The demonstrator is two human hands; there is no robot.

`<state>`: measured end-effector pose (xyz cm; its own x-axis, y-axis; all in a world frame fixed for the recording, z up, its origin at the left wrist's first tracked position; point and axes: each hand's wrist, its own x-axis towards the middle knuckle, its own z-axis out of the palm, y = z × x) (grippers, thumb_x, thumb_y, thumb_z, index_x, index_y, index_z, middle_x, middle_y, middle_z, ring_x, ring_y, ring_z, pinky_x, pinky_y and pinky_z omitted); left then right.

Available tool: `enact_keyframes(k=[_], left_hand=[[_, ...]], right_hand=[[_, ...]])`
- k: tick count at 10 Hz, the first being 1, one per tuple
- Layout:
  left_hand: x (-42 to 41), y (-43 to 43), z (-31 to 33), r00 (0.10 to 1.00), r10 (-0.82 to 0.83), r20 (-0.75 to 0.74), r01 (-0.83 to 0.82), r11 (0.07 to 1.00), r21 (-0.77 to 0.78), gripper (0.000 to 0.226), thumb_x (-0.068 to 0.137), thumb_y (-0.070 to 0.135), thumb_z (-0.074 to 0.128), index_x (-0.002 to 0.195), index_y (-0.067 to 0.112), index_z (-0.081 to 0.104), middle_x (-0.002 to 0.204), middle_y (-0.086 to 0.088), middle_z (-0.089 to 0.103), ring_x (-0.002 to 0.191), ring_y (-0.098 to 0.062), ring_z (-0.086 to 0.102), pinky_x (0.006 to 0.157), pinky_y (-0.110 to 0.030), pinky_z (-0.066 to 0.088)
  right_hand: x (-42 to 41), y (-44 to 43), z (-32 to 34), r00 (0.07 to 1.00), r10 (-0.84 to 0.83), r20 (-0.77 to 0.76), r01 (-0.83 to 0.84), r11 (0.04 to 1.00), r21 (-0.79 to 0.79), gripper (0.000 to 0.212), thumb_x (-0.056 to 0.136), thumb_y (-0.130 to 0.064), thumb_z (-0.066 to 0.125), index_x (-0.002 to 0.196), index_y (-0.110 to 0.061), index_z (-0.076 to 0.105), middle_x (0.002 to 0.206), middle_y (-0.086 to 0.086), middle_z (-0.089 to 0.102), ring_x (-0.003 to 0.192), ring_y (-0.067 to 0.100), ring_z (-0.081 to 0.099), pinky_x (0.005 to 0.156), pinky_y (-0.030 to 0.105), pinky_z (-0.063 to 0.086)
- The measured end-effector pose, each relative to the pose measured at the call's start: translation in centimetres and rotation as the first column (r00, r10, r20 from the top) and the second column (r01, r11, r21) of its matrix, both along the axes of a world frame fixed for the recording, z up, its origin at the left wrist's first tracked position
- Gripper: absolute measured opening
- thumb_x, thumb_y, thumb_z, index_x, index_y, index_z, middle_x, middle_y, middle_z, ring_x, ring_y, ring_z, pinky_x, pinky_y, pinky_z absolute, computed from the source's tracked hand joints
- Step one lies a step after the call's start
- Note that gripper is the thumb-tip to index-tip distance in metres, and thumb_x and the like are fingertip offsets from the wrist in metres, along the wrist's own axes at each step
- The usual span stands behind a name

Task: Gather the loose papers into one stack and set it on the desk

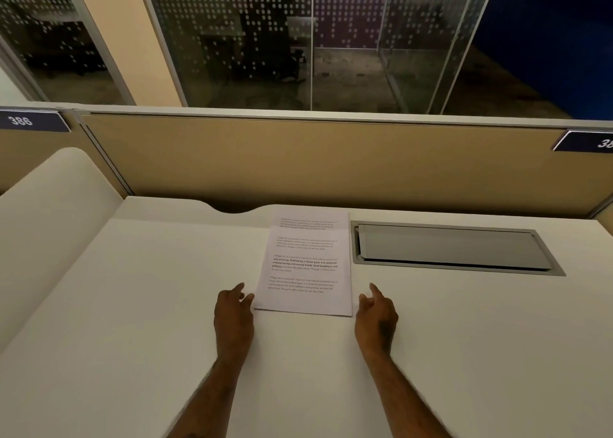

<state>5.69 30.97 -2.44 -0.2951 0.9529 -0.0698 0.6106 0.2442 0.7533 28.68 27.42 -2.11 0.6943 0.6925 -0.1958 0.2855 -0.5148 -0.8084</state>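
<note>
A stack of white printed papers [306, 265] lies flat on the white desk [149, 288], its edges squared, just left of the cable hatch. My left hand [233, 315] rests beside the stack's near left corner, fingers loosely spread, fingertips at or just off the paper's edge. My right hand [376, 318] sits off the near right corner, a small gap from the paper, index finger extended. Neither hand holds anything.
A grey metal cable hatch [454, 248] is set into the desk to the right of the papers. A tan partition [331, 162] bounds the far edge, with a curved cut-out [232, 207] in the desk. A white side panel [49, 205] rises at the left.
</note>
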Motion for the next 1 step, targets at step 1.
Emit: enact_keyframes(k=[1], left_hand=[[-0.27,-1.61,0.66,0.995,-0.065,-0.080,0.067,0.997,0.024,0.042,0.099,0.015,0.059,0.139,0.006,0.055,0.129,-0.017,0.058,0.120,-0.035,0.054,0.099,-0.045,0.045]], right_hand=[[-0.32,-1.63,0.90,0.992,0.084,0.090,-0.085,0.996,0.013,0.041,0.101,-0.018,0.052,0.141,-0.010,0.051,0.129,0.016,0.058,0.115,0.030,0.061,0.095,0.042,0.056]])
